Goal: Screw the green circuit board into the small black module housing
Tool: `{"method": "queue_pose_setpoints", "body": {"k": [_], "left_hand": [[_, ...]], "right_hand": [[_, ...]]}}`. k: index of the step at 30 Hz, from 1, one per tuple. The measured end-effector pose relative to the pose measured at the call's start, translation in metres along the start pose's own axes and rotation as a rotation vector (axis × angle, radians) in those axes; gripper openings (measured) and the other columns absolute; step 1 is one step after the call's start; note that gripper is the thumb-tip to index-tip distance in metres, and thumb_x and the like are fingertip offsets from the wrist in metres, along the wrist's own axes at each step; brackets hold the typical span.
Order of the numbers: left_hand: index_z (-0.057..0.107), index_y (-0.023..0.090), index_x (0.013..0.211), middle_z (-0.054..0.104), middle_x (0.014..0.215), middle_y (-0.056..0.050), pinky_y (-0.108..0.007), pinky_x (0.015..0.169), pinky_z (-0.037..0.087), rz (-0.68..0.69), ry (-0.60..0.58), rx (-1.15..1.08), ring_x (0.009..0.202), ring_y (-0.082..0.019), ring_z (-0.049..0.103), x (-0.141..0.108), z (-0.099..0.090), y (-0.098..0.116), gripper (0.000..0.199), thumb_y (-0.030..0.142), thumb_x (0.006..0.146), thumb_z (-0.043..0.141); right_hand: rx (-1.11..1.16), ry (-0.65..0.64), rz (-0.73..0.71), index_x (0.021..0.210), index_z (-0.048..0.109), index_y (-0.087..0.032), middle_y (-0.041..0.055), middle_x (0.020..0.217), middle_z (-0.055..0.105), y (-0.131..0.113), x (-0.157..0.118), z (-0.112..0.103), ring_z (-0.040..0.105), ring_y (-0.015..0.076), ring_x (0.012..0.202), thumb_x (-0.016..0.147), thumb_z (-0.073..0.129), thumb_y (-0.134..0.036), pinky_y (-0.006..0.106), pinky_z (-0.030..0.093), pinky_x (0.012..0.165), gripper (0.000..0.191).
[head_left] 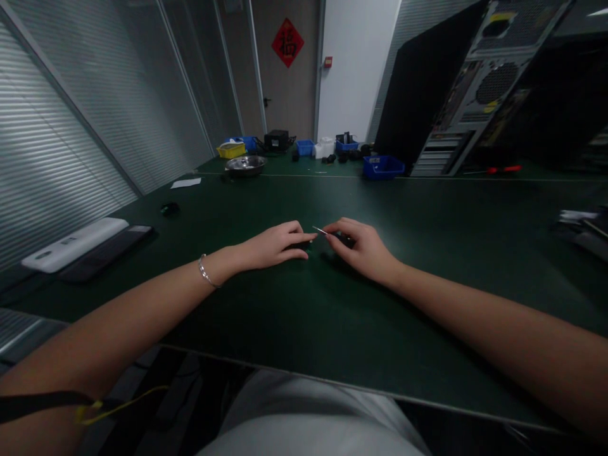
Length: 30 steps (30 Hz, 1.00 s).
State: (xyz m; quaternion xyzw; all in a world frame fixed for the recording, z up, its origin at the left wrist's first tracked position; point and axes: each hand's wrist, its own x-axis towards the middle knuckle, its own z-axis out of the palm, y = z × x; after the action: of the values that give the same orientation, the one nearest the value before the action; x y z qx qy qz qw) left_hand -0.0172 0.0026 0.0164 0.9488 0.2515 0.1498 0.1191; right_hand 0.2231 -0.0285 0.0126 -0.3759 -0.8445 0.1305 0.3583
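Two bare hands face each other over the smooth green desk [332, 329]. A thin, straight, silvery piece [319, 229] lies at the clock's centre, pinched in the right hand's [368, 252] nearly closed grip—fine handling that calls for steady fingertips. From nine o'clock, the left hand [270, 247] has finger and thumb parted—whether it holds anything, I cannot tell. A shiny, round bowl [244, 166] sits towards eleven.

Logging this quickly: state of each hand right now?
Left hand: fingers parted; whether it holds anything can't be told.
Right hand: closed, pinching a thin shiny piece.
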Motion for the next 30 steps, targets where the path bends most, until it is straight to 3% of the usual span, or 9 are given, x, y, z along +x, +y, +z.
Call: {"method": "queue_pose_setpoints", "body": {"k": [5,11,16,22,27,30], "left_hand": [[0.053,0.02,0.132,0.056,0.103,-0.009,-0.032,0.08,0.043,-0.104,0.111,-0.119,0.09,-0.019,0.055,0.001,-0.002,0.001,0.04,0.031,0.096,0.04],[0.054,0.016,0.128,0.063,0.101,-0.008,-0.03,0.072,0.047,-0.327,0.213,-0.553,0.078,-0.015,0.057,0.004,0.006,-0.009,0.038,0.029,0.093,0.046],[0.062,0.01,0.113,0.065,0.09,-0.006,-0.028,0.072,0.048,-0.427,0.288,-0.811,0.074,-0.013,0.058,0.006,0.004,-0.008,0.029,0.024,0.087,0.057],[0.064,0.014,0.115,0.067,0.093,-0.007,-0.026,0.07,0.048,-0.433,0.356,-0.947,0.073,-0.01,0.058,0.005,0.005,-0.014,0.031,0.022,0.086,0.06],[0.068,0.013,0.111,0.069,0.094,-0.008,-0.025,0.073,0.049,-0.479,0.378,-1.027,0.075,-0.011,0.061,0.006,0.007,-0.015,0.028,0.018,0.083,0.064],[0.069,0.012,0.108,0.07,0.089,-0.008,-0.027,0.078,0.051,-0.486,0.375,-1.06,0.078,-0.012,0.063,0.007,0.009,-0.011,0.027,0.016,0.082,0.065]], "right_hand": [[0.0,-0.01,-0.022,0.105,0.064,-0.019,0.0064,0.094,0.062,0.001,0.001,-0.001,0.059,0.0183,0.082,0.087,0.057,-0.021,0.029,0.046,0.07,0.019],[-0.093,-0.31,-0.126,0.101,0.066,-0.019,0.0061,0.099,0.062,-0.004,0.015,0.002,0.061,0.0189,0.089,0.086,0.06,-0.019,0.03,0.047,0.076,0.017],[-0.147,-0.41,-0.129,0.103,0.067,-0.02,0.0074,0.104,0.063,-0.006,0.027,0.008,0.062,0.0206,0.092,0.087,0.059,-0.025,0.03,0.048,0.076,0.018],[-0.101,-0.303,-0.158,0.096,0.065,-0.017,0.0067,0.094,0.065,-0.003,0.022,0.012,0.061,0.0173,0.082,0.087,0.056,-0.02,0.027,0.045,0.071,0.014],[0.095,-0.06,0.051,0.094,0.065,-0.016,0.0041,0.086,0.066,0.003,0.021,0.013,0.059,0.015,0.072,0.085,0.056,-0.02,0.026,0.043,0.064,0.013],[0.215,-0.009,0.17,0.098,0.065,-0.016,0.0034,0.08,0.065,0.006,0.022,0.015,0.058,0.0139,0.062,0.083,0.058,-0.023,0.025,0.043,0.055,0.018]]}}
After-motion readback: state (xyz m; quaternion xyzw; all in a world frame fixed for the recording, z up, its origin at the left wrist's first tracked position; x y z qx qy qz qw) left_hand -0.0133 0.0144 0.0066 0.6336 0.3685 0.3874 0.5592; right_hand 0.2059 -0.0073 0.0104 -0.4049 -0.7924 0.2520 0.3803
